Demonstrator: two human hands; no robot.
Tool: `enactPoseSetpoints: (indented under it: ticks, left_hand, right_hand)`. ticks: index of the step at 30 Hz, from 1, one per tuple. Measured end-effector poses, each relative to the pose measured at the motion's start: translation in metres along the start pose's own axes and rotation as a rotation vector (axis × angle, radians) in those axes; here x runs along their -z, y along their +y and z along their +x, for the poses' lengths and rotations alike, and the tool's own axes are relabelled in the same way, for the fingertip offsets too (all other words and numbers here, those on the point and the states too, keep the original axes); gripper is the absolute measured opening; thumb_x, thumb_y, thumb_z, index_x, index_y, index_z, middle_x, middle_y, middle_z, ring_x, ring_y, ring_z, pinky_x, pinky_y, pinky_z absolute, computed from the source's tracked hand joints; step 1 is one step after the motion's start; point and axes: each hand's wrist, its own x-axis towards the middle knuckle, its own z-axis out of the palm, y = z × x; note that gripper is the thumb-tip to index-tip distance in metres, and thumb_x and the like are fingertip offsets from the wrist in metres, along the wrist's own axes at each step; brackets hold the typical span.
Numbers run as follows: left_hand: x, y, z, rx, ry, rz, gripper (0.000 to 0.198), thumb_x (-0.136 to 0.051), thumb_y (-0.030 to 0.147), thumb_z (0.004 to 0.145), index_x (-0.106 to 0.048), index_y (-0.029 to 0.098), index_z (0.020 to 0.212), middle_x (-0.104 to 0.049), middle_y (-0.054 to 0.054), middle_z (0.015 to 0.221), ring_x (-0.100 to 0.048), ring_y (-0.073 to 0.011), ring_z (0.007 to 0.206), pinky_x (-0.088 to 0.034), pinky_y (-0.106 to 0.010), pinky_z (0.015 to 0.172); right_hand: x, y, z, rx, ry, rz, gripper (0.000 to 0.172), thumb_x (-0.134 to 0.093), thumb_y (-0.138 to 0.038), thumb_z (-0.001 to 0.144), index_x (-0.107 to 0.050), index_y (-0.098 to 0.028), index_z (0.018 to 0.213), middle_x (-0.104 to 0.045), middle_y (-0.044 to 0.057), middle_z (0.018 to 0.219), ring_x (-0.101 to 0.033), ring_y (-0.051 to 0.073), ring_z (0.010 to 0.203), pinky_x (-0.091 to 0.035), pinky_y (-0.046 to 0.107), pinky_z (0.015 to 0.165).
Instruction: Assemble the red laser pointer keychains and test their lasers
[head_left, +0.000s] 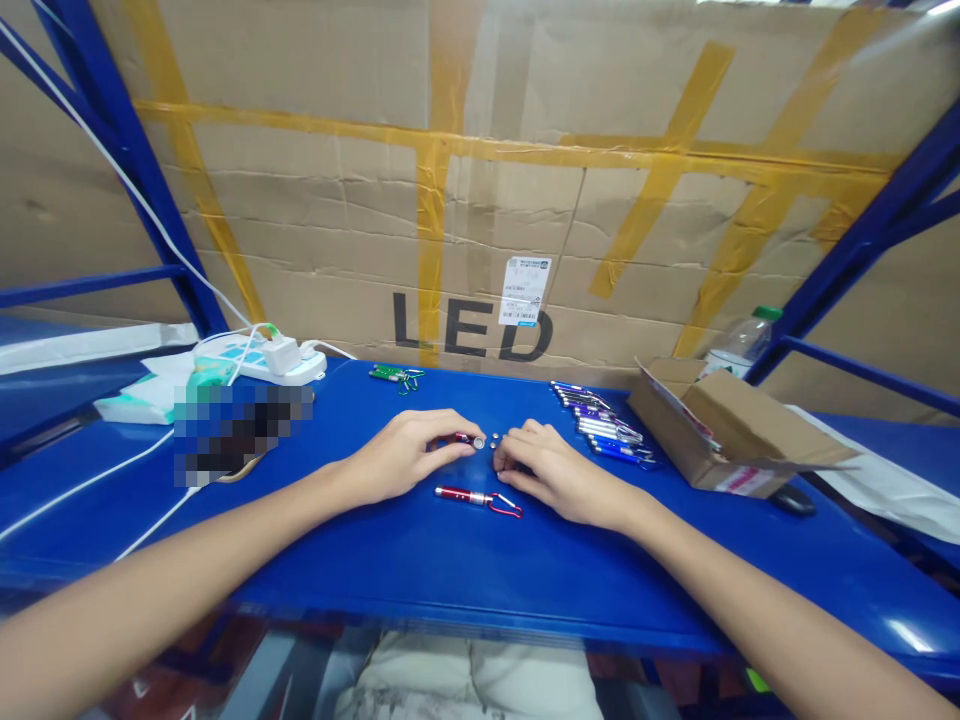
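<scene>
My left hand (409, 452) rests on the blue table (420, 560), fingers curled round a small red keychain flashlight (463, 438) whose silver end pokes out toward the right. My right hand (547, 468) lies close beside it, fingers bent down over tiny silver parts (495, 438) on the table; what it pinches is hidden. A second red flashlight (469, 496) with a red clip lies just in front of both hands.
A row of several blue and purple flashlights (604, 425) lies at the right, next to an open cardboard box (720, 430). A green flashlight (394, 375) sits at the back. A power strip with charger (262, 357) and white cables are at the left.
</scene>
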Motion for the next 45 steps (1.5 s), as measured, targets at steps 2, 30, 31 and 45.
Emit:
enactPoseSetpoints:
  ticks: [2, 30, 31, 45]
  left_hand:
    - [0.0, 0.0, 0.0, 0.007, -0.004, 0.01, 0.023, -0.062, 0.032, 0.108, -0.076, 0.021, 0.123, -0.08, -0.006, 0.117, -0.075, -0.0192, 0.1, -0.057, -0.029, 0.09]
    - [0.002, 0.001, 0.0, 0.032, -0.015, 0.05, 0.021, -0.064, 0.032, 0.107, -0.076, 0.021, 0.12, -0.079, -0.006, 0.112, -0.073, -0.0188, 0.098, -0.056, -0.029, 0.093]
    - [0.002, 0.001, 0.0, 0.029, -0.017, 0.05, 0.021, -0.064, 0.032, 0.107, -0.076, 0.021, 0.119, -0.079, -0.006, 0.111, -0.073, -0.0188, 0.098, -0.056, -0.029, 0.092]
    - [0.0, -0.001, 0.0, 0.041, -0.037, 0.047, 0.022, -0.063, 0.034, 0.108, -0.076, 0.021, 0.121, -0.079, -0.005, 0.113, -0.073, -0.0183, 0.097, -0.056, -0.029, 0.091]
  right_hand:
    - [0.0, 0.0, -0.001, -0.004, 0.001, -0.002, 0.011, -0.055, -0.028, 0.113, -0.061, -0.023, 0.105, -0.069, 0.005, 0.106, -0.053, 0.025, 0.099, -0.039, 0.039, 0.088]
    - [0.003, 0.01, -0.001, -0.063, -0.028, -0.002, 0.014, -0.054, -0.029, 0.113, -0.064, -0.024, 0.105, -0.072, 0.006, 0.109, -0.059, 0.025, 0.103, -0.035, 0.04, 0.091]
    - [0.003, 0.01, -0.001, -0.066, -0.027, -0.002, 0.014, -0.053, -0.029, 0.114, -0.063, -0.023, 0.104, -0.071, 0.006, 0.108, -0.059, 0.025, 0.102, -0.036, 0.04, 0.09]
    - [-0.002, 0.006, -0.002, -0.041, 0.015, 0.011, 0.014, -0.046, -0.025, 0.116, -0.06, -0.025, 0.113, -0.07, 0.004, 0.111, -0.059, 0.024, 0.103, -0.037, 0.041, 0.092]
